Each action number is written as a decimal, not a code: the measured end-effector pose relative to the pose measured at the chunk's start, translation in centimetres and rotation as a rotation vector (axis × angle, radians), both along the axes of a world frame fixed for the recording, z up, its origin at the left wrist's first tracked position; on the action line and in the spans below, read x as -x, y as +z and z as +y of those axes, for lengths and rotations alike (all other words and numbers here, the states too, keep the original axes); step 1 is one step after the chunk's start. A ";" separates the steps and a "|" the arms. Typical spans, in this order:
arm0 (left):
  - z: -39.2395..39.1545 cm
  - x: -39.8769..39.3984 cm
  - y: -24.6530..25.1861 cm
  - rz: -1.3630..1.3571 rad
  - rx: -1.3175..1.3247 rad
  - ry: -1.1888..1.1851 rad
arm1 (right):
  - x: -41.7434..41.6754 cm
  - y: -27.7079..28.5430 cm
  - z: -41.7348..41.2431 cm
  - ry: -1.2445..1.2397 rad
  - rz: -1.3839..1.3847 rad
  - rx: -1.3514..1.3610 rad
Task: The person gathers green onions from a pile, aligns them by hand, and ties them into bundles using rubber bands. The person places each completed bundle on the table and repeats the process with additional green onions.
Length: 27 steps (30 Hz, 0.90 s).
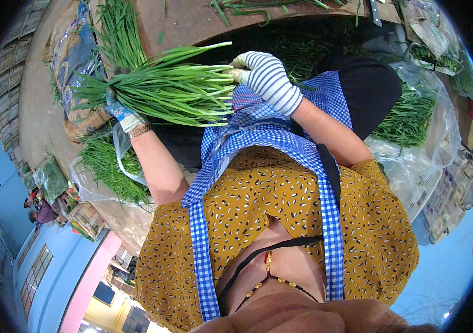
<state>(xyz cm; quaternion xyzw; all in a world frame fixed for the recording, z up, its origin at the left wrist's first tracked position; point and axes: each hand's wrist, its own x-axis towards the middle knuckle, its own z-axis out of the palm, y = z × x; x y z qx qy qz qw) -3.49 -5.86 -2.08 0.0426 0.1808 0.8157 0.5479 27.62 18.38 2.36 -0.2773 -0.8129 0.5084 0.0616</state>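
Note:
A bundle of garlic chives [174,89] lies sideways above my lap, its pale cut ends to the right and its leaf tips to the left. My left hand [120,106], in a blue patterned glove, is closed around the leafy part of the bundle. My right hand [263,79], in a striped glove, has its fingertips pinched at the pale ends near the upper right of the bundle. Another pile of chives [122,35] lies just beyond my left hand on a brown board [170,25].
Plastic bags of greens stand beside me, one at left [109,166] and one at right [407,116]. Loose stalks [257,6] and a metal blade [374,12] lie on the board. Filled sacks [80,120] are at the left, a white crate [419,191] at the right.

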 end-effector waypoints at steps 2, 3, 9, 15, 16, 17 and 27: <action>-0.6 0.4 -0.9 -0.001 0.064 0.125 | -0.1 0.1 0.2 0.014 0.054 -0.203; -0.8 0.4 -0.9 0.001 0.095 0.190 | -0.2 0.4 0.5 0.015 0.041 -0.167; -1.2 0.2 -1.5 0.282 0.378 0.434 | -1.7 0.3 1.8 -0.004 0.198 0.481; 1.3 -2.1 1.0 0.328 0.562 0.510 | -0.1 -0.3 0.6 -0.029 0.098 0.394; 0.9 -1.7 0.7 0.324 0.539 0.472 | 0.0 0.0 0.2 -0.029 0.065 0.265; 0.7 -1.3 0.3 0.272 0.291 0.303 | 0.1 0.2 0.2 0.014 0.067 0.132; -2.1 0.2 -2.0 0.182 0.172 0.380 | -4.8 -2.0 8.4 -0.013 -0.523 -0.607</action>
